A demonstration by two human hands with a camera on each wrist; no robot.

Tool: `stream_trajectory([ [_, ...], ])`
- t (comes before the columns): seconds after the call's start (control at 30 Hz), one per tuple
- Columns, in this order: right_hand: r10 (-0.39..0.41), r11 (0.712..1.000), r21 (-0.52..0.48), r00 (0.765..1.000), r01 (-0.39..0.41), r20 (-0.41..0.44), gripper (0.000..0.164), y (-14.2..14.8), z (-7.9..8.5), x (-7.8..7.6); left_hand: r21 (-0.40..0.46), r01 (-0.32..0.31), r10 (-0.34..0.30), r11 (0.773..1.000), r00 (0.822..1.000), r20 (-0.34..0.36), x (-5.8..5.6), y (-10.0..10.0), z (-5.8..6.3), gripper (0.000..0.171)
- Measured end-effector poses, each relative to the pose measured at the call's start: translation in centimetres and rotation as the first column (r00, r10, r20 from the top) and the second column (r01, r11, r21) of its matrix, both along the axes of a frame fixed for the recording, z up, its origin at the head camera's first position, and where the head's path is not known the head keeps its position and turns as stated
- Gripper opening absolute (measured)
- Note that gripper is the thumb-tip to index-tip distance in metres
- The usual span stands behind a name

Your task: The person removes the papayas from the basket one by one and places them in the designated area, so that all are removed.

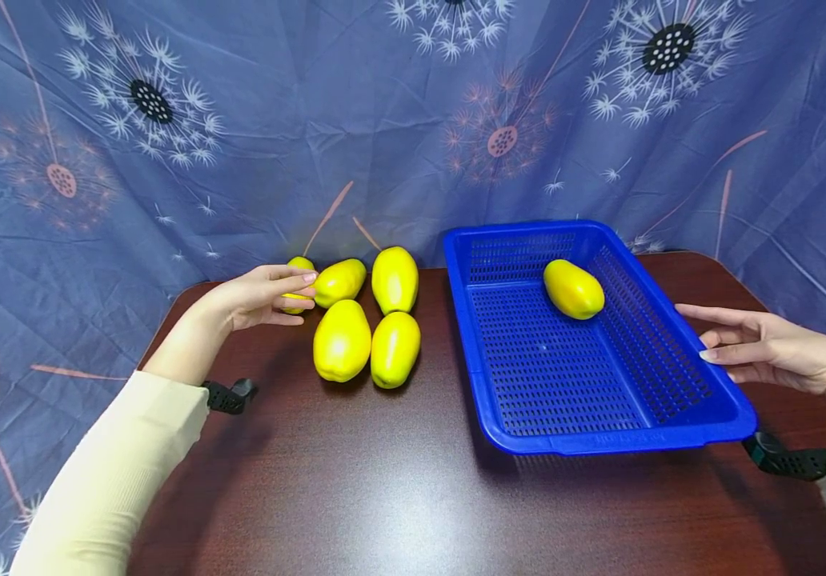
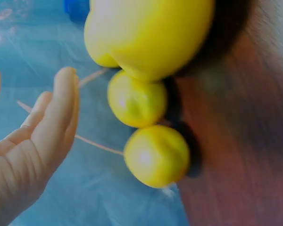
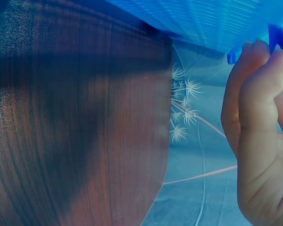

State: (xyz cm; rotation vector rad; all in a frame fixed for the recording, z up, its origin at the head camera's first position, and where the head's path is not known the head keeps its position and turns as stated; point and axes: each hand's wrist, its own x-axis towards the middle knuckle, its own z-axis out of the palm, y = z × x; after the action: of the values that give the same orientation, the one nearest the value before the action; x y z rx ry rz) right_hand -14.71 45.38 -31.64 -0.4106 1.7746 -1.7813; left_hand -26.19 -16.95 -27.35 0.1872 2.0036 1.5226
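Note:
My left hand (image 1: 260,298), fingers extended, hovers at the left of several yellow, papaya-like fruits (image 1: 342,342) and partly covers the leftmost fruit (image 1: 301,262). In the left wrist view its fingers (image 2: 61,101) are apart from two smaller-looking fruits (image 2: 156,156), and nothing is in its grasp. At the right, my right hand (image 1: 773,346) holds the right rim of a blue plastic basket (image 1: 474,320) between thumb and fingers. Curled fingers (image 3: 259,99) meet the basket's edge in the right wrist view. One yellow fruit (image 1: 573,290) lies inside the basket, toward its far right.
A dark brown wooden table (image 1: 355,480) bears the fruits and basket. Behind it hangs a blue cloth (image 1: 276,184) with dandelion prints. Each wrist wears a black camera strap, the left one (image 1: 227,397) near the sleeve cuff.

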Motion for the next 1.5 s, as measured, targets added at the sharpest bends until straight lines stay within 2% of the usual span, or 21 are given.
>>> stream_trajectory([
  [0.27,0.030,0.999,-0.012,1.000,-0.030,0.006,0.066,0.0,0.0,0.1,0.090,-0.032,0.026,0.995,0.997,0.073,-0.5,3.8,2.6,0.056],
  [0.5,0.030,1.000,0.003,1.000,-0.030,0.005,0.065,0.0,0.1,0.1,0.151,-0.025,0.011,0.988,0.996,0.092,-1.3,6.4,3.8,0.058],
  [0.7,0.023,1.000,-0.011,1.000,-0.023,0.016,0.065,0.0,0.4,0.1,0.219,-0.048,0.028,0.974,0.995,0.096,-1.5,8.6,4.2,0.052],
  [0.87,0.024,1.000,-0.004,1.000,-0.024,0.012,0.065,0.0,0.4,0.2,0.283,-0.031,0.007,0.959,0.996,0.087,-1.7,11.1,3.7,0.050],
  [0.93,0.029,1.000,-0.002,1.000,-0.028,0.013,0.065,0.0,0.3,0.2,0.297,-0.043,0.017,0.954,0.996,0.090,-1.8,12.1,3.6,0.048],
  [1.23,0.037,0.999,-0.028,0.999,-0.036,0.020,0.066,0.0,0.2,0.2,0.299,-0.058,0.039,0.952,0.997,0.069,-2.2,16.6,4.1,0.047],
  [1.5,0.037,0.999,-0.038,0.999,-0.036,0.017,0.066,-0.1,0.1,0.0,0.307,-0.089,0.053,0.948,0.991,0.124,-2.3,20.0,4.5,0.051],
])
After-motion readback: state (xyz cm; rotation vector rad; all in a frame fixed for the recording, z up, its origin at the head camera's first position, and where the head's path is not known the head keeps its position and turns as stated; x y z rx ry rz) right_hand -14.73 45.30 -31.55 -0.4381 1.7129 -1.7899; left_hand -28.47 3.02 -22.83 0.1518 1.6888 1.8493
